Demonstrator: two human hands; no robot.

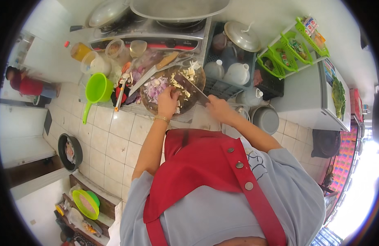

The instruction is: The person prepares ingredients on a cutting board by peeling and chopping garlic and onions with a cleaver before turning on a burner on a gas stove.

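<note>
My right hand (218, 107) grips the handle end of a knife with a broad dark blade (191, 87), which lies over the round wooden chopping board (200, 77). My left hand (168, 101) rests on the board's near part with its fingers bent; whether it pinches a small piece is hidden. Chopped purple onion (155, 88) is heaped on the board's left side. Pale chopped strips (191, 72), perhaps garlic, lie at its far edge and around the blade. A second knife with a wooden handle (167, 60) and metal scissors (184, 57) lie across the board's far left edge.
Left of the board are a green dipper (98, 87), plastic tubs (95, 64), an oil bottle (80, 51) and a peeler-like tool (119, 98). A gas stove (146, 43) with a large pan (180, 9) stands behind. Jugs fill a crate (223, 87) at right. Another person (29, 84) is far left.
</note>
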